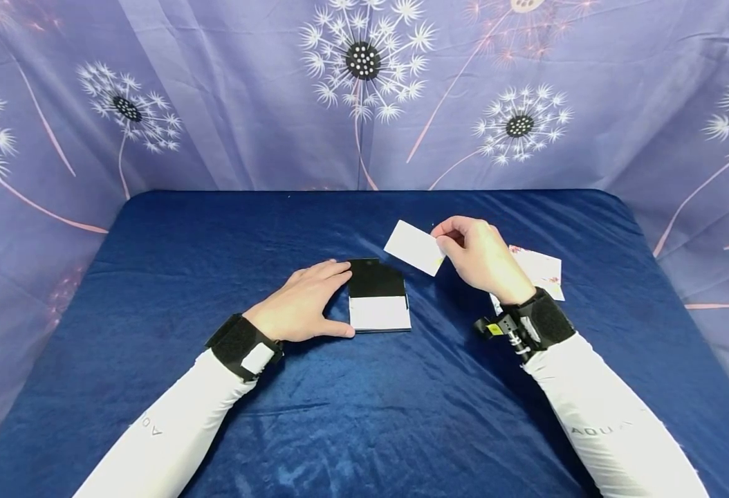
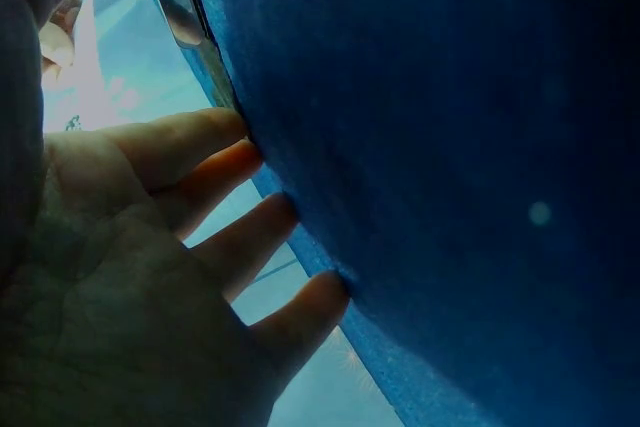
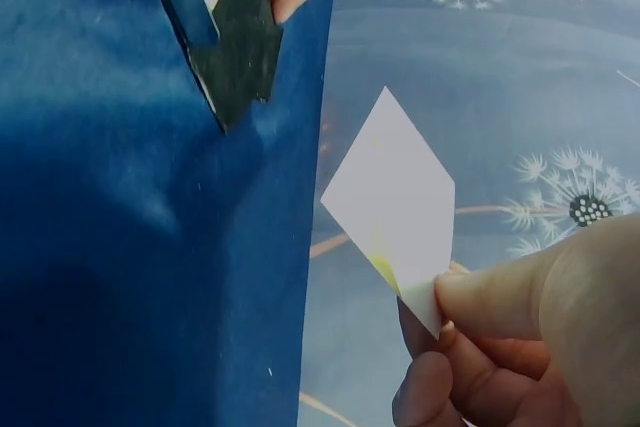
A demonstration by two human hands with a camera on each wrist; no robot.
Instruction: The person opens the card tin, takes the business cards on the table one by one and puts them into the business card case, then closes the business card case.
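A flat black case lies on the blue cloth, its lower half showing a white card-like surface. At its left side rests my left hand; the fingers extend along the upper left edge and the thumb reaches the lower left corner. In the left wrist view the fingers are spread and nearly straight. Up and to the right of the case, my right hand pinches a white card by one corner between thumb and fingers. The right wrist view shows a yellow mark on this card.
Partly behind my right hand and wrist lie white cards with a reddish print. The blue cloth covers the table. A purple curtain with dandelion prints hangs behind the far edge and along both sides.
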